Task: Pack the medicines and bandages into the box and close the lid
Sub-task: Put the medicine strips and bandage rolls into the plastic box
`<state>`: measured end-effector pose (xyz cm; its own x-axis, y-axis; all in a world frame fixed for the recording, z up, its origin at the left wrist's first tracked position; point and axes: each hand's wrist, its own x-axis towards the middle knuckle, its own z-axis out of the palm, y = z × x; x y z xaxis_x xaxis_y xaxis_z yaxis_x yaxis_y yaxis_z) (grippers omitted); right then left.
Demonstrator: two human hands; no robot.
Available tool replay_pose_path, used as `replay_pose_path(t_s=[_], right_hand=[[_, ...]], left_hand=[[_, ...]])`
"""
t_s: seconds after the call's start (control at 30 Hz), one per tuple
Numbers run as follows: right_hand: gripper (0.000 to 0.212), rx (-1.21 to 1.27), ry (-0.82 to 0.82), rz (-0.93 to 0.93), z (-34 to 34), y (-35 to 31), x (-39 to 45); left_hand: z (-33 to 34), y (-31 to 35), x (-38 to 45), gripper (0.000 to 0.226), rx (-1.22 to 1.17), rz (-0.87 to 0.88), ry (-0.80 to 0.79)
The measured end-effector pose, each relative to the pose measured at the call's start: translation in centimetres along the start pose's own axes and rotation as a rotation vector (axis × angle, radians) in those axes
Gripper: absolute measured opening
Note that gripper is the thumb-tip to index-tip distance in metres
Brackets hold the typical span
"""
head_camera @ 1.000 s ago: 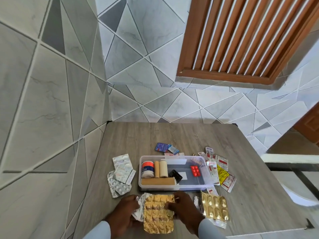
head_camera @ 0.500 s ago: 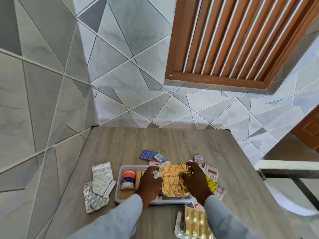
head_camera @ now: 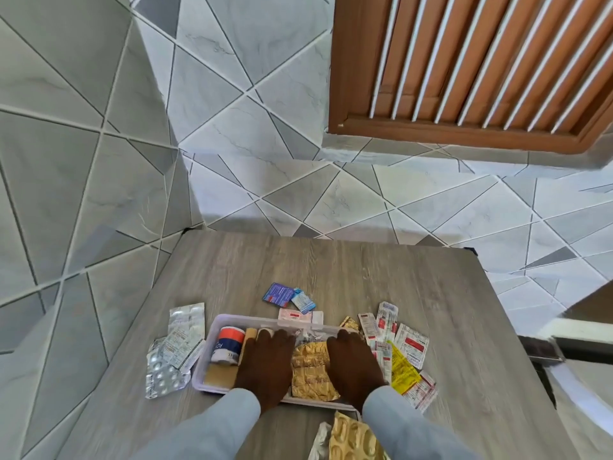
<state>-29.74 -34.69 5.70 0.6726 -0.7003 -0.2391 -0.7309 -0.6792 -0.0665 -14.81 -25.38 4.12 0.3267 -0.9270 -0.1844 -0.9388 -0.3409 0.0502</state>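
A clear plastic box sits on the wooden table. In its left end are a bandage roll with a red and blue label, tan bandage rolls and a flat tan bandage. A crinkled gold blister pack lies inside the box between my hands. My left hand holds its left edge and my right hand its right edge, both palm down. The hands hide the box floor. No lid shows.
Silver blister packs and white strips lie left of the box. Blue sachets lie behind it. Red-and-white strips and a yellow packet lie to the right. Another gold blister pack lies near the front edge. Tiled walls stand to the left and behind.
Both hands lifted the gold blister pack from the table in front of the box, carried it over the box and lowered it inside. My view has tilted and moved closer.
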Motion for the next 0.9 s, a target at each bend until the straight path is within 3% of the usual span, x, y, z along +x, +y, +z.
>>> replay_pose_path(t_s=[0.17, 0.27, 0.33, 0.47, 0.53, 0.63, 0.7, 0.77, 0.9], right_hand=[[0.035, -0.150, -0.045, -0.103, 0.3, -0.1, -0.9], [0.036, 0.023, 0.028, -0.039, -0.7, -0.4, -2.6], [0.034, 0.254, 0.173, 0.064, -1.1, -0.2, -4.3], [0.023, 0.550, 0.400, 0.448, 1.5, 1.3, -9.2], [0.028, 0.604, 0.327, 0.646, 4.0, 1.8, -11.6], [0.058, 0.663, 0.040, 0.909, 6.9, 1.9, -14.2], [0.066, 0.745, -0.016, 0.980, 8.0, 1.5, -15.2], [0.059, 0.787, -0.026, 0.991, 8.2, 1.0, -15.5], [0.027, 0.815, -0.083, 0.986, 7.9, 0.0, -15.0]], left_hand=[[0.0, 0.3, -0.1, 0.061, 0.253, 0.128, -0.094], [-1.2, 0.1, -0.2, 0.056, 0.265, 0.136, -0.105], [-2.3, 0.4, -0.5, 0.045, 0.174, 0.147, -0.068], [-3.0, 1.6, -3.5, 0.030, -0.358, 0.281, -0.011], [-1.7, 2.1, -5.5, 0.032, -0.443, 0.287, -0.117], [1.3, 2.6, -6.8, 0.027, -0.540, 0.144, -0.351], [2.7, 3.0, -7.4, 0.053, -0.548, 0.085, -0.454], [3.4, 3.7, -7.8, 0.067, -0.565, 0.032, -0.472], [3.3, 5.4, -8.1, 0.063, -0.747, -0.154, -0.461]])
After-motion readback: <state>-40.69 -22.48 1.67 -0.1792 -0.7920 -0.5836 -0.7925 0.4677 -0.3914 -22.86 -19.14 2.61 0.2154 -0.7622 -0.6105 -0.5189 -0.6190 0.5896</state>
